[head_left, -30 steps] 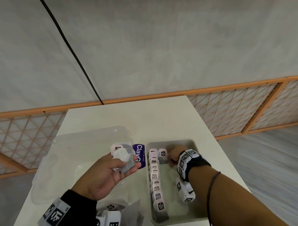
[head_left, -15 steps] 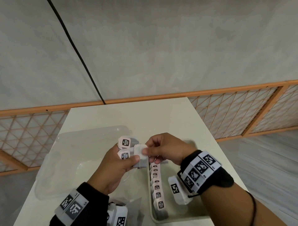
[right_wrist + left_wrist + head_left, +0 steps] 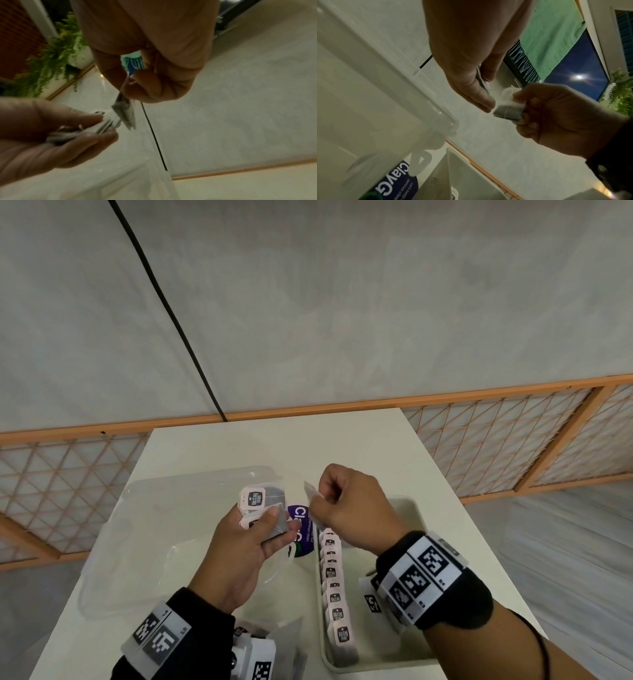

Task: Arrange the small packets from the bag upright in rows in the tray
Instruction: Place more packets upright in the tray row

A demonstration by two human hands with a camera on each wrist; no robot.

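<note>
Now the right hand (image 3: 346, 501) has pinched one packet (image 3: 313, 491) off the left hand (image 3: 246, 546)'s clutched stack (image 3: 262, 508), lifting toward 12 o'clock, bound, I'd say, for the tray (image 3: 411, 529) with its single row (image 3: 334, 587) along 9 o'clock.

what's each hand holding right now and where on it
Right hand pinches one packet by its upper edge. Left hand grips a small stack of packets by their lower ends.

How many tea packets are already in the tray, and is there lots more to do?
One row of about ten packets stands upright along the tray's left side. In hand: the right hand pinches one packet, and the left hand holds a small bunch. Left: most of the tray is bare, so more rows; more packets show by the left wrist.
</note>
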